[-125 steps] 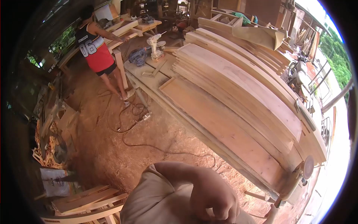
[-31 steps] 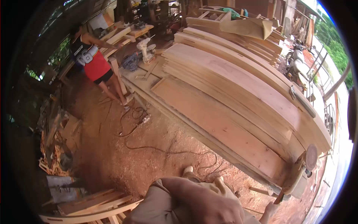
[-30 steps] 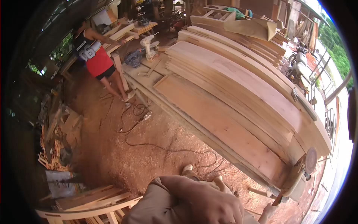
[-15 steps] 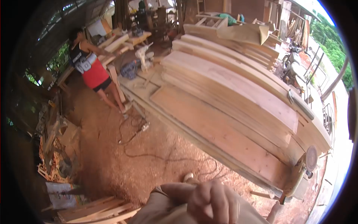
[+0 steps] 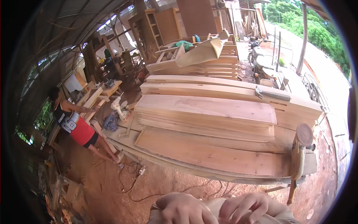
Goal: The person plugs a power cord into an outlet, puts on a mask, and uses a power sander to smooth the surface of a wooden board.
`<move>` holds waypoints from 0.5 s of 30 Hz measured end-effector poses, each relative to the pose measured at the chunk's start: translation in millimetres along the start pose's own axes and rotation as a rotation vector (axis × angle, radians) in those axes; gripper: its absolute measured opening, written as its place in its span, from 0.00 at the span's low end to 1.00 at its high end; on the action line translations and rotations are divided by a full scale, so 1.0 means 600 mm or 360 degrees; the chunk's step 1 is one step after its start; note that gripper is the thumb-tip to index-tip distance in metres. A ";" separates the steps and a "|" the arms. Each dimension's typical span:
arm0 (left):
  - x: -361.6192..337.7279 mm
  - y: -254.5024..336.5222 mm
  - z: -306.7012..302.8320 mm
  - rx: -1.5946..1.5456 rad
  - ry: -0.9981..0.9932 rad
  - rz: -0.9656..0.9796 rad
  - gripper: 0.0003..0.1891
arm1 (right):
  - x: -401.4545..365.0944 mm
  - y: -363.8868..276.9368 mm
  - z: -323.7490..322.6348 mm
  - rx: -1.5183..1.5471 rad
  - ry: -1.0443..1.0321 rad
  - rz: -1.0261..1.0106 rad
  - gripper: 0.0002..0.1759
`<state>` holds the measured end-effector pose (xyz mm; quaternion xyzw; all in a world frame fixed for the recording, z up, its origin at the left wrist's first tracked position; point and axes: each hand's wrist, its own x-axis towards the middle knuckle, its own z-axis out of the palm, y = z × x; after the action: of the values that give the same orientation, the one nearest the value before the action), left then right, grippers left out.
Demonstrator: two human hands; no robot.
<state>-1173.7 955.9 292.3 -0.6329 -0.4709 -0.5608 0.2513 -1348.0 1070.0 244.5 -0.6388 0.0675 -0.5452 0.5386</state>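
Left hand (image 5: 184,209) beside right hand (image 5: 246,207), before a bench (image 5: 164,161) of boards (image 5: 205,106).
Both seem partly cropped below; I cannot tell whether either grip is closed.

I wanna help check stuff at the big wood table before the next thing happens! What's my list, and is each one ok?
1. No tool in the hands: ok, as far as shown; none is visible in the left hand or right hand.
2. Disc tool switched off: cannot tell; its switch isn't clear.
3. Floor free of cords: not ok; a cord snakes across it in front of the table.
4. Hammer lying down: ok; it rests on top of the beams.
5. Other person away from the disc: ok; they stand near the table's opposite end.
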 end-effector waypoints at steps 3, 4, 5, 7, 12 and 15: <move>0.011 0.013 -0.022 -0.0150 -0.0179 -0.0100 0.10 | 0.067 -0.002 0.037 0.0618 -0.0715 -0.0248 0.10; 0.020 0.016 -0.023 0.0068 0.0059 -0.0182 0.09 | 0.067 0.000 0.034 0.0505 -0.0809 -0.0241 0.11; 0.030 0.020 -0.018 0.0289 0.0298 -0.0265 0.09 | 0.066 0.004 0.030 0.0394 -0.0902 -0.0234 0.11; 0.052 0.024 0.015 0.0567 0.1137 -0.0267 0.03 | 0.068 0.002 0.010 0.0331 -0.1028 -0.0229 0.12; 0.004 0.015 -0.004 0.0691 0.0415 -0.0088 0.08 | 0.056 -0.051 -0.032 -0.0847 -0.0849 0.0053 0.08; -0.003 0.022 0.026 0.0635 0.0381 -0.0317 0.08 | 0.039 -0.030 0.030 0.0245 0.0901 -0.0246 0.07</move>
<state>-1154.7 962.8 289.3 -0.4503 -0.5992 -0.5498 0.3688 -1333.9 1073.0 276.1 -0.4219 0.1245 -0.7446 0.5021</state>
